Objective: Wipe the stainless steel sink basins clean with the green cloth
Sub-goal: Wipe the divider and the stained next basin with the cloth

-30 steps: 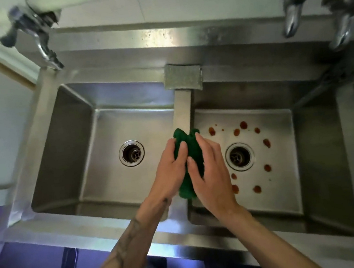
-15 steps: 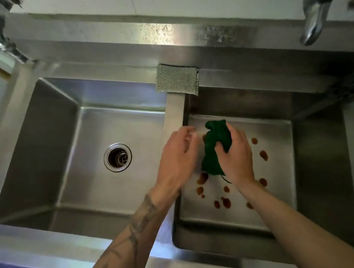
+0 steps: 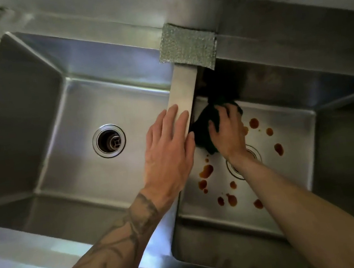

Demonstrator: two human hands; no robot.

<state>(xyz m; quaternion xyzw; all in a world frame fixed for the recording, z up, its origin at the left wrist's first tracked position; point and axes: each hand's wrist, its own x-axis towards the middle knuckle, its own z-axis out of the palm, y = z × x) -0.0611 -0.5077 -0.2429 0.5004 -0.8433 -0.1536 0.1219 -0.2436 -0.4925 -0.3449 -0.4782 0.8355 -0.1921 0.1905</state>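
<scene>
We see the right hand (image 3: 228, 135) with fingers curled over the green cloth (image 3: 203, 127), gripping it down on the floor of the right basin (image 3: 297, 169), in the back-left corner. The cloth looks very dark in the shadow there. Its left edge is at the wall under the divider (image 3: 184, 87); we cannot tell if it touches.

The left hand (image 3: 171, 150) lies flat with fingers straight and close together. Its fingertips rest on the divider's top strip and its palm hangs over the left basin (image 3: 71, 117). It holds nothing.

Edges: the divider runs from the front rim (image 3: 28, 250) to the back ledge (image 3: 153, 5). A silver scouring pad (image 3: 188, 49) sits where the divider meets the ledge, with one corner hanging over the right basin.

Room: the left basin floor is bare steel around its drain (image 3: 108, 141), with all four walls in view. In the right basin, brown spots (image 3: 206, 170) are scattered in front of and to the right of the cloth. Its drain (image 3: 255, 152) is mostly hidden under the right wrist. The basin's right side and front strip are unoccupied by the hands. The back wall above the cloth is in deep shadow.
</scene>
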